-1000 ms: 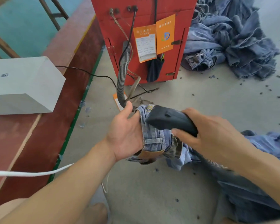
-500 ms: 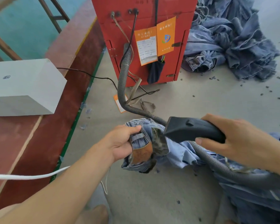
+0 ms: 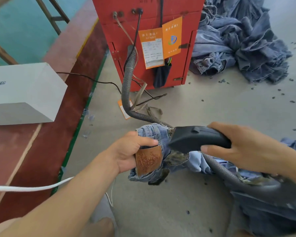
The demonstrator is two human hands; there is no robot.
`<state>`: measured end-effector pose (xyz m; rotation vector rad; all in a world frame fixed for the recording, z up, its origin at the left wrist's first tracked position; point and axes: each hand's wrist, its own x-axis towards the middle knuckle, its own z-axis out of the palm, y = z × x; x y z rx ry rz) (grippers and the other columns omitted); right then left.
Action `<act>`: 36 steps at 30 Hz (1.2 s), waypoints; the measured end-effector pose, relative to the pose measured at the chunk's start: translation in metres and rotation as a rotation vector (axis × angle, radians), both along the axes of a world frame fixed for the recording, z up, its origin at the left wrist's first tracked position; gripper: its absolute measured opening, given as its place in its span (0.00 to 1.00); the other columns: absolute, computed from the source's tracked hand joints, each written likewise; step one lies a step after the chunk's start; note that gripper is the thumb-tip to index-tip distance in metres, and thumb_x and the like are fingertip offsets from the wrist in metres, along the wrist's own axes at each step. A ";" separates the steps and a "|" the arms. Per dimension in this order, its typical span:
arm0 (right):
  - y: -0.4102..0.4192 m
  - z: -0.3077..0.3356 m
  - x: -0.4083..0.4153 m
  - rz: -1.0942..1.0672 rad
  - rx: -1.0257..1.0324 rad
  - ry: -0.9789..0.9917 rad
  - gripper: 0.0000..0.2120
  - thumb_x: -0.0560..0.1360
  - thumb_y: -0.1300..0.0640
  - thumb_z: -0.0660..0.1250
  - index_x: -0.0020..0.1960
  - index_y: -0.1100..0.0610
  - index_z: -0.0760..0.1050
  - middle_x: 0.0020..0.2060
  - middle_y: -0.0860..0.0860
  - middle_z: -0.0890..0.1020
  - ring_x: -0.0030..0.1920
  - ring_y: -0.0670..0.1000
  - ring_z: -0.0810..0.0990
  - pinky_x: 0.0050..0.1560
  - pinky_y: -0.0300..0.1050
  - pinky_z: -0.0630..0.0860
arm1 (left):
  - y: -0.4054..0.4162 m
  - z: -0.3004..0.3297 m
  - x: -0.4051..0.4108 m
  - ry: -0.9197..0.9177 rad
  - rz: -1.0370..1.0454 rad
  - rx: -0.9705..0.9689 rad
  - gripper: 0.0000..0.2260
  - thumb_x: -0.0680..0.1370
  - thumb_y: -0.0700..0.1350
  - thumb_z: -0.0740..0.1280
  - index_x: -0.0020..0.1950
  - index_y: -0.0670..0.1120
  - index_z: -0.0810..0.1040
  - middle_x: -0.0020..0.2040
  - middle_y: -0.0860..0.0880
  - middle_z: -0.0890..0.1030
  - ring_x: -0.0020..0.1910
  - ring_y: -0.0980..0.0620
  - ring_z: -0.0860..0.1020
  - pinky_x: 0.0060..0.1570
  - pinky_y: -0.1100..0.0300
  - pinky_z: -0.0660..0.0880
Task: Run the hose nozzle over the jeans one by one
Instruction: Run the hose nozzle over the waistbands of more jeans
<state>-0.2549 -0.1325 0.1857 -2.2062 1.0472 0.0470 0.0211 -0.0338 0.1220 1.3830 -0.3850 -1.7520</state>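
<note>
left hand (image 3: 132,151) clenching jeans (image 3: 152,134) waistband, right hand (image 3: 243,147) grasping hose nozzle (image 3: 195,139); loose denim may bunch under suction.

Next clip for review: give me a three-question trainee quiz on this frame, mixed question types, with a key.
1. True or false: the left hand holds the jeans bunched at the waistband, beside the brown leather patch.
2. Which hand grips the black hose nozzle? A) left B) the right hand C) neither
3. Fill in: the ribbed hose runs back to a ____ cabinet.

Key: 1 true; 2 B; 3 red.
</note>
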 end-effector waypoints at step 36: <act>-0.023 0.003 -0.007 -0.160 0.057 -0.134 0.06 0.77 0.42 0.69 0.49 0.42 0.73 0.26 0.51 0.80 0.21 0.51 0.77 0.22 0.44 0.74 | -0.004 0.006 -0.006 0.228 0.044 0.052 0.20 0.79 0.45 0.62 0.69 0.40 0.79 0.67 0.36 0.79 0.58 0.40 0.82 0.60 0.43 0.79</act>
